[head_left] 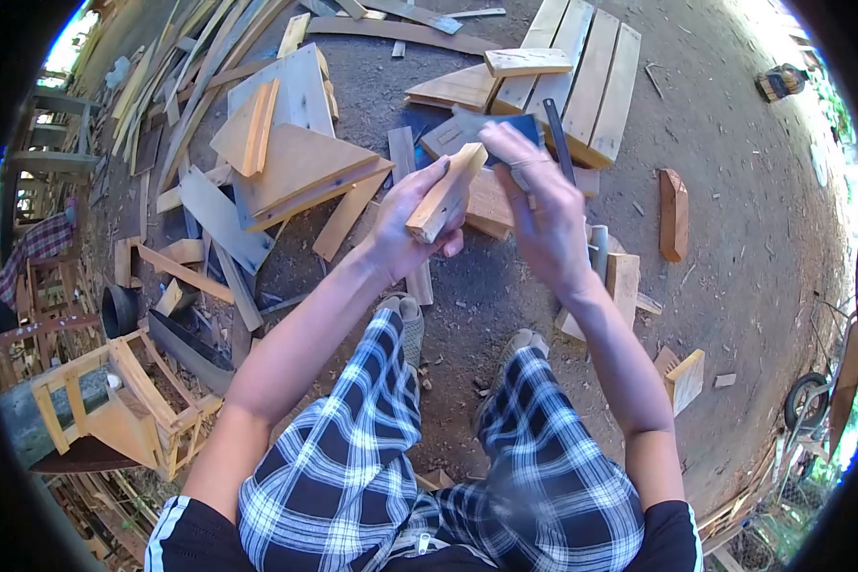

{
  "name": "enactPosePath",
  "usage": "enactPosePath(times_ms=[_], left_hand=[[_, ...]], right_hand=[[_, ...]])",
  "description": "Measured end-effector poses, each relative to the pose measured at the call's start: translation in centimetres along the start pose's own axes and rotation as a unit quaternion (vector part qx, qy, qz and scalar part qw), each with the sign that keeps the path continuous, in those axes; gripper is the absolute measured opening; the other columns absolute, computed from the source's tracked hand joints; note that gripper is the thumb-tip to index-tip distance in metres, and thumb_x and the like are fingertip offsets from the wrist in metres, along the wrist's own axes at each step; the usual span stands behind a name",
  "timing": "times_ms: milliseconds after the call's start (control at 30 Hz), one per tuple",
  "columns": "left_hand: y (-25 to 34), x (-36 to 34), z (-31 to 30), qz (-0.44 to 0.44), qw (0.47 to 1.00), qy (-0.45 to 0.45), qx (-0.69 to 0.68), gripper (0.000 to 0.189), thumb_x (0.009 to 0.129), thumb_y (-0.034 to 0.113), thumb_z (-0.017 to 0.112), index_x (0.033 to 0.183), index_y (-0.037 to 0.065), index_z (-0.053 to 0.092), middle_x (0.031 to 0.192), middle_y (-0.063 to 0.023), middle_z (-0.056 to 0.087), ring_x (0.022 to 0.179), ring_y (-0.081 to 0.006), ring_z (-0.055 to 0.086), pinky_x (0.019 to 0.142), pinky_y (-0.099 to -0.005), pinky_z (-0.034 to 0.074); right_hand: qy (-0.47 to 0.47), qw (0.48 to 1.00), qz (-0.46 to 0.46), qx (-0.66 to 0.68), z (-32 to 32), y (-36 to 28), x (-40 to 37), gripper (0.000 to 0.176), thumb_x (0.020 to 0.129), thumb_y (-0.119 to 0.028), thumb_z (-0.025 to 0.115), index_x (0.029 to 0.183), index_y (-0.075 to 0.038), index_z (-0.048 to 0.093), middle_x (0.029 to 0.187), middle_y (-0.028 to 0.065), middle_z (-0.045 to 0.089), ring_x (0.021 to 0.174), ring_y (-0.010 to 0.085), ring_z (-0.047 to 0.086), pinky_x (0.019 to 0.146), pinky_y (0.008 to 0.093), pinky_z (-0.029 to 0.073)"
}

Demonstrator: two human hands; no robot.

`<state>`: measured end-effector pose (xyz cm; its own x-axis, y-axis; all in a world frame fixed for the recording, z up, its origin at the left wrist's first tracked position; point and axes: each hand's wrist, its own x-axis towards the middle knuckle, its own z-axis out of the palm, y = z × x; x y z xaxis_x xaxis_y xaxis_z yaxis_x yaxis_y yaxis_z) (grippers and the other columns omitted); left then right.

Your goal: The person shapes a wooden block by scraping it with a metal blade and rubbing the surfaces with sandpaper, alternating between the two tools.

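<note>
My left hand (410, 217) is closed round a short wooden block (448, 194), its far end narrowed and tilted up and away from me. Close to that far end is my right hand (546, 202), its fingers bent together and partly smeared by motion. Something greyish shows between its thumb and fingers, too blurred to name. Beyond the hands lie a thin dark bar (559, 141) and a dark blue flat piece (520, 132). Under and behind my right hand is a wooden block (489, 202) on the ground.
A slatted wooden panel (591, 86) lies at the far right. Stacked boards (296, 176) and long strips (195, 81) fill the left. A small wooden frame (129, 400) is at lower left. A reddish block (673, 215) lies on the dirt to the right. A grey cylindrical handle (598, 250) stands near my right wrist.
</note>
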<state>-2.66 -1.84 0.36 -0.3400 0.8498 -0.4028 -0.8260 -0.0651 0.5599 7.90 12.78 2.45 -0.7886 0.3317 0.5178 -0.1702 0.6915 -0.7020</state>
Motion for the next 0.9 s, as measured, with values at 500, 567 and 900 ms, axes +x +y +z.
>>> enactPosePath(times_ms=[500, 567, 900], left_hand=[[0.8, -1.0, 1.1, 0.008, 0.995, 0.048, 0.086, 0.035, 0.105, 0.032, 0.034, 0.119, 0.005, 0.050, 0.069, -0.0018, 0.051, 0.052, -0.0111, 0.053, 0.045, -0.0308, 0.056], [0.2, -0.6, 0.8, 0.020, 0.998, 0.018, 0.054, 0.035, 0.105, 0.032, 0.032, 0.121, 0.005, 0.048, 0.070, -0.0030, 0.053, 0.052, -0.0110, 0.055, 0.044, -0.0284, 0.054], [0.3, -0.7, 1.3, -0.003, 0.999, -0.043, 0.016, 0.031, 0.105, 0.031, 0.035, 0.116, 0.005, 0.048, 0.067, -0.0022, 0.047, 0.053, -0.0090, 0.048, 0.044, -0.0237, 0.052]], right_hand=[[-0.068, 0.992, -0.053, -0.094, -0.4, -0.5, -1.6, 0.036, 0.087, 0.001, 0.059, 0.122, -0.005, 0.061, 0.121, 0.0166, 0.064, 0.120, 0.0313, 0.057, 0.103, 0.0508, 0.043], [-0.054, 0.996, -0.020, -0.066, -0.4, 0.4, -1.0, 0.034, 0.088, -0.001, 0.059, 0.122, -0.005, 0.061, 0.121, 0.0165, 0.064, 0.120, 0.0311, 0.058, 0.103, 0.0485, 0.044], [-0.006, 0.992, 0.112, -0.057, -1.0, 0.9, -1.0, 0.033, 0.092, -0.004, 0.056, 0.124, -0.007, 0.060, 0.123, 0.0170, 0.063, 0.120, 0.0325, 0.058, 0.099, 0.0428, 0.049]])
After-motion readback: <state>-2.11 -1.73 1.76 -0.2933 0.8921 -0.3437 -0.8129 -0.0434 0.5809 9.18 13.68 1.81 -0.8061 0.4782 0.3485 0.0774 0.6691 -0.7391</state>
